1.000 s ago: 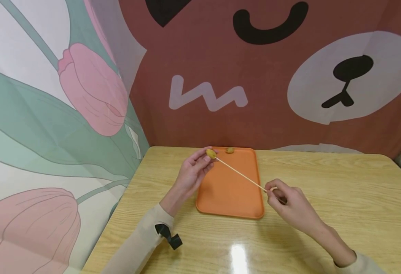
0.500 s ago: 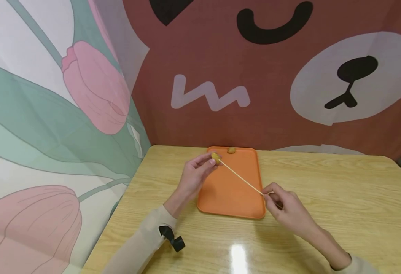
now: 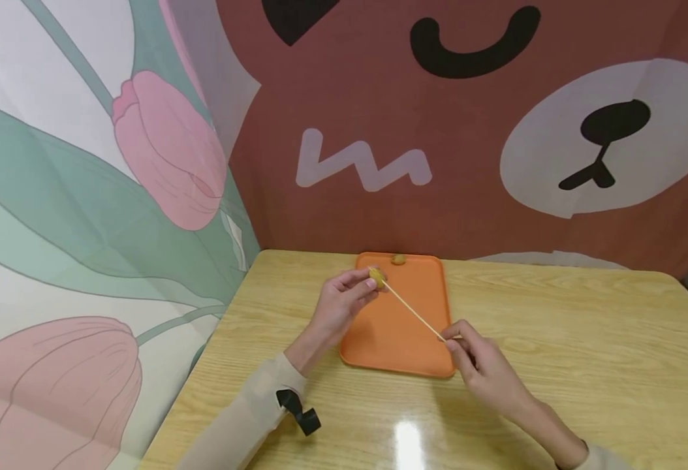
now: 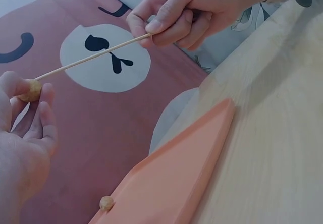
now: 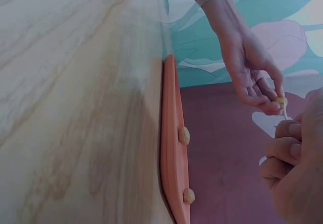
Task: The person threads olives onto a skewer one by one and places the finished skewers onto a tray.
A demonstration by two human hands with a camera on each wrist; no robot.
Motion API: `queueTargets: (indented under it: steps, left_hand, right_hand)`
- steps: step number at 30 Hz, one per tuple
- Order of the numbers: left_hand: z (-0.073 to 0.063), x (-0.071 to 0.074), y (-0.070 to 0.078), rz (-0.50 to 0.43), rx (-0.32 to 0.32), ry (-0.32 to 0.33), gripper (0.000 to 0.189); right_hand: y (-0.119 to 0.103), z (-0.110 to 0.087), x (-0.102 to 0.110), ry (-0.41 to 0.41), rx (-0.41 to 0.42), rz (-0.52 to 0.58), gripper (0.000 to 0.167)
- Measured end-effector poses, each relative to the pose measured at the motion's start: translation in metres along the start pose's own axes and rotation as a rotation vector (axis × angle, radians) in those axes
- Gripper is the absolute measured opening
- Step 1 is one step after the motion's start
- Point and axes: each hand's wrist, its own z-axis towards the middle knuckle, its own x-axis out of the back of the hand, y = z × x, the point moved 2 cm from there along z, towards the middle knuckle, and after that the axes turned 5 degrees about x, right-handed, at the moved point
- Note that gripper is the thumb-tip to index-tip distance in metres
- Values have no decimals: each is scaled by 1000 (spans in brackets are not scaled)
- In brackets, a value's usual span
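My left hand [image 3: 341, 303] pinches a golden-brown ball [image 3: 376, 279], seemingly a piece of food, between thumb and fingertips over the tray. A thin wooden skewer [image 3: 412, 311] runs from that ball down to my right hand [image 3: 487, 372], which grips its other end between thumb and fingers. The skewer's tip meets the ball; how deep it goes in cannot be told. Below lies an orange tray [image 3: 403, 356]. At its far edge sits another brown ball [image 3: 399, 259], and the right wrist view shows two balls on the tray, one ball [image 5: 184, 135] and another ball [image 5: 189, 196].
The tray lies on a light wood table [image 3: 555, 346] whose far edge meets a bear-printed cloth [image 3: 356, 215]. A flower-printed cloth [image 3: 162, 150] hangs at the left. A black strap [image 3: 297, 411] dangles from the left sleeve.
Both hands have shifted: the left one slightly right and down with the ball, the right one left and down. The visible skewer length between them has shortened.
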Motion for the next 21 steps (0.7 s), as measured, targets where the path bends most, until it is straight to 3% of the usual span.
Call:
queueTargets:
  steps: [7, 16, 21]
  left_hand:
    - [2, -6, 1, 27, 6, -11, 13]
    - [18, -17, 14, 144, -51, 8, 24]
    - [27, -22, 18, 184, -51, -18, 24]
  right_hand:
    - [-1, 5, -2, 58, 22, 12, 30]
    - [5, 36, -6, 141, 117, -54, 34]
    - [4, 52, -6, 200, 102, -78, 30]
